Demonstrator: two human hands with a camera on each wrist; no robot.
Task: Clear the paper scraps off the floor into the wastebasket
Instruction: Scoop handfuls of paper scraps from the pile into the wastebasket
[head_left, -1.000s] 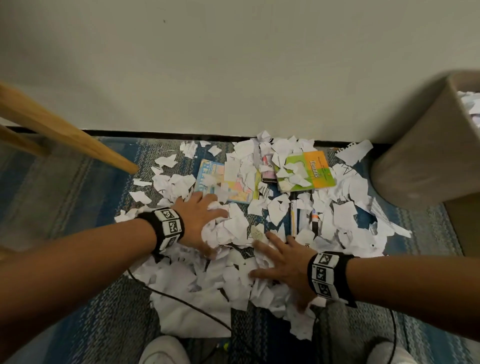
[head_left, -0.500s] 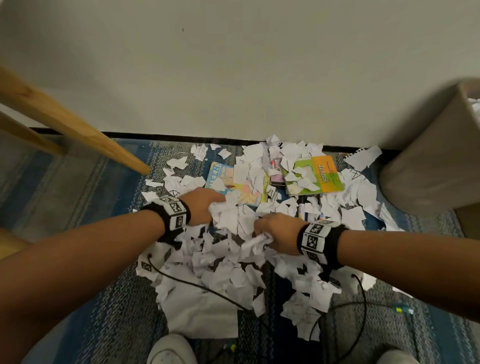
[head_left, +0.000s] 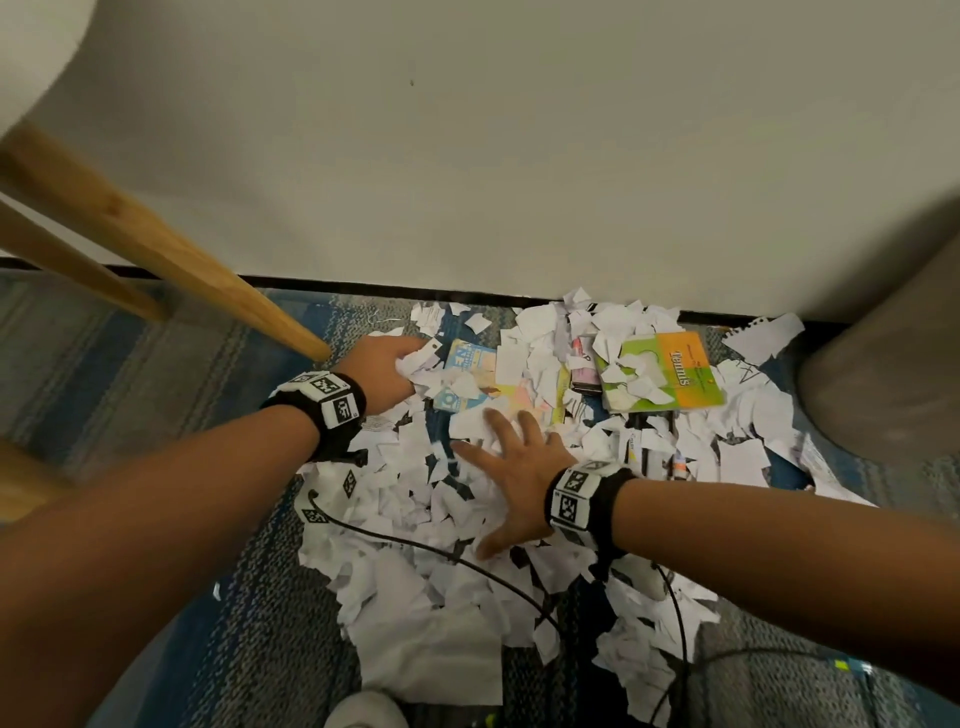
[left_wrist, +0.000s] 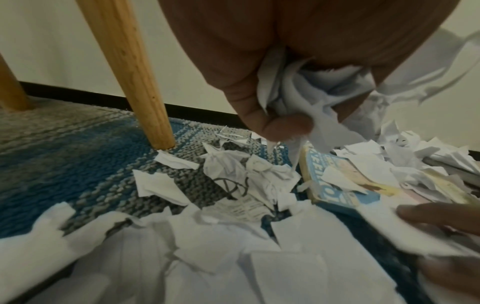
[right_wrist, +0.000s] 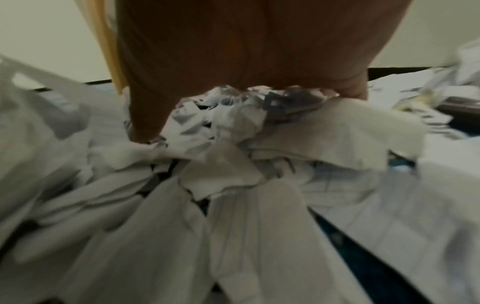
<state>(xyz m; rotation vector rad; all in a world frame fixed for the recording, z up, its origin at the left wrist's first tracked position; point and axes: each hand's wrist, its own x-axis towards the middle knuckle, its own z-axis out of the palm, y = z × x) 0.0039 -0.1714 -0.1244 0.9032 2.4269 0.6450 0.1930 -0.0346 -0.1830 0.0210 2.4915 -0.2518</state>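
A heap of torn white paper scraps (head_left: 447, 499) covers the blue and grey carpet by the wall. My left hand (head_left: 387, 366) is at the heap's far left, near the chair leg, and its fingers curl round a bunch of scraps (left_wrist: 306, 90). My right hand (head_left: 511, 467) lies flat on the middle of the heap with fingers spread, pressing on the scraps (right_wrist: 233, 144). The grey wastebasket (head_left: 893, 364) stands at the right edge of the head view; its opening is out of view.
A green and orange booklet (head_left: 662, 371) and a blue and yellow booklet (head_left: 470, 382) lie half buried in the scraps, with pens (head_left: 636, 452) beside them. Wooden chair legs (head_left: 156, 249) slant in at the left. Black cables (head_left: 467, 564) cross the near scraps.
My left hand has moved away to the far left and gripped scraps there. My right hand has uncurled from the gathered pile and now lies flat and spread on it.
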